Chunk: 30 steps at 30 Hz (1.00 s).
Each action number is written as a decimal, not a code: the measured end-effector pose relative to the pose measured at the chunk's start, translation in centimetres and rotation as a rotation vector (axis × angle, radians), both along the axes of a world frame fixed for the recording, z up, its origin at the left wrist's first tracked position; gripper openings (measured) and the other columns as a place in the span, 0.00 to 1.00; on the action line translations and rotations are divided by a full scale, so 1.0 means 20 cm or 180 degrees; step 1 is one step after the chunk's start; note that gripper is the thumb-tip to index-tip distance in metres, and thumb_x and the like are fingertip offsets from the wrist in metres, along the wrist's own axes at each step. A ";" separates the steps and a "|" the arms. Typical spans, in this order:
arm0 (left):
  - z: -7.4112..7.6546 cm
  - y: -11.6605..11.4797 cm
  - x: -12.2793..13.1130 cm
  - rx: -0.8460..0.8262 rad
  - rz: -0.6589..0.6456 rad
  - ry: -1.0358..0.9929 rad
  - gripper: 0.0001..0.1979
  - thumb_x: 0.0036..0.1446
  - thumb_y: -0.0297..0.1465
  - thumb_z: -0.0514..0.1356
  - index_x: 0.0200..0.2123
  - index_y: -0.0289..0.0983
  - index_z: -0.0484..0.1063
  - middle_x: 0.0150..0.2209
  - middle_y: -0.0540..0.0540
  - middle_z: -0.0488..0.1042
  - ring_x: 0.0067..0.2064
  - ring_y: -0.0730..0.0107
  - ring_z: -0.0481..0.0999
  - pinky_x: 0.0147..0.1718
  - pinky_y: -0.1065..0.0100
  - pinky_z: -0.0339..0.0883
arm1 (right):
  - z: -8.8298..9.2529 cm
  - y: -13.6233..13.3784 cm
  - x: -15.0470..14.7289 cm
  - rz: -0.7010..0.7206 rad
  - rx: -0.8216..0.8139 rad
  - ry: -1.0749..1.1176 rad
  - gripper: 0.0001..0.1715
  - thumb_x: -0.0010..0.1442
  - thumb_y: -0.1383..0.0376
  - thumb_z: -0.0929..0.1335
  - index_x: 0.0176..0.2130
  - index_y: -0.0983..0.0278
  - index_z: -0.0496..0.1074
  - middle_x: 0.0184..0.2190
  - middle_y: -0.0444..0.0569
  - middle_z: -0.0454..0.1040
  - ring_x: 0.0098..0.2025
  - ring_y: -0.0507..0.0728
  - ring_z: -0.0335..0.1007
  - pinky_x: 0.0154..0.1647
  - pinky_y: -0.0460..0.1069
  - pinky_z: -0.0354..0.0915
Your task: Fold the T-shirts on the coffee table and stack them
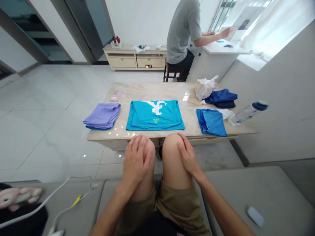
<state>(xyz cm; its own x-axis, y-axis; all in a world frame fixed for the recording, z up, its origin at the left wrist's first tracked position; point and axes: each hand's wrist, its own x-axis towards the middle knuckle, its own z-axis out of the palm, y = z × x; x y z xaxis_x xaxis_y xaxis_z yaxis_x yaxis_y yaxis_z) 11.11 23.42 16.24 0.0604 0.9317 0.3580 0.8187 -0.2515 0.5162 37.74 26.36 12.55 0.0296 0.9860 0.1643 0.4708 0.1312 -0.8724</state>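
Note:
My left hand (136, 160) rests on my left knee (147, 154), and my right hand (188, 155) lies on my right knee (172, 154). Neither holds anything. Both are just short of the front edge of a marble table (189, 114). On it, straight ahead, lies a folded turquoise T-shirt (155, 119) with a white print. To its left is a folded lilac cloth (102, 116). To its right is a folded blue garment (211, 123), with a navy garment (221, 97) farther back.
A white plastic bag (205, 88) and a water bottle (248, 113) lie at the table's right end. A grey-shirted person (183, 36) sits at a white counter (221, 49) beyond. I sit on a grey sofa (258, 193), with a computer mouse (255, 216) and a white cable (49, 200).

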 end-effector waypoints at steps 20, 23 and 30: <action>-0.21 -0.60 -0.08 0.0436 0.0062 0.1027 0.46 0.74 0.35 0.61 0.86 0.47 0.40 0.84 0.38 0.51 0.84 0.42 0.50 0.74 0.42 0.66 | -0.20 -0.36 -0.04 -0.0488 0.0708 -0.0584 0.50 0.75 0.46 0.68 0.82 0.61 0.50 0.77 0.66 0.63 0.77 0.75 0.64 0.75 0.73 0.65; -0.25 -0.59 -0.06 0.0503 0.0217 0.0944 0.46 0.74 0.34 0.61 0.86 0.47 0.40 0.84 0.38 0.51 0.84 0.41 0.51 0.74 0.41 0.66 | -0.20 -0.35 -0.05 -0.0429 0.0749 -0.0606 0.50 0.74 0.47 0.69 0.83 0.59 0.50 0.78 0.65 0.63 0.77 0.74 0.65 0.75 0.72 0.66; -0.24 -0.57 -0.03 0.0679 0.0229 0.0941 0.46 0.71 0.33 0.62 0.85 0.49 0.46 0.82 0.42 0.58 0.83 0.42 0.55 0.72 0.45 0.69 | -0.21 -0.37 -0.08 -0.0455 0.0839 -0.0739 0.49 0.74 0.47 0.69 0.83 0.52 0.49 0.78 0.61 0.64 0.76 0.76 0.66 0.72 0.75 0.69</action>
<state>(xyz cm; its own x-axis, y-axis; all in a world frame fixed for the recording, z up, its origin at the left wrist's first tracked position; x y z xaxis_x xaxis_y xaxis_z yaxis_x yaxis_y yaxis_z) 10.44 11.99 11.37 0.1274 0.8437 0.5215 0.9441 -0.2642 0.1969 36.13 18.98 8.43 0.0960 0.8976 0.4302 0.6818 0.2556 -0.6855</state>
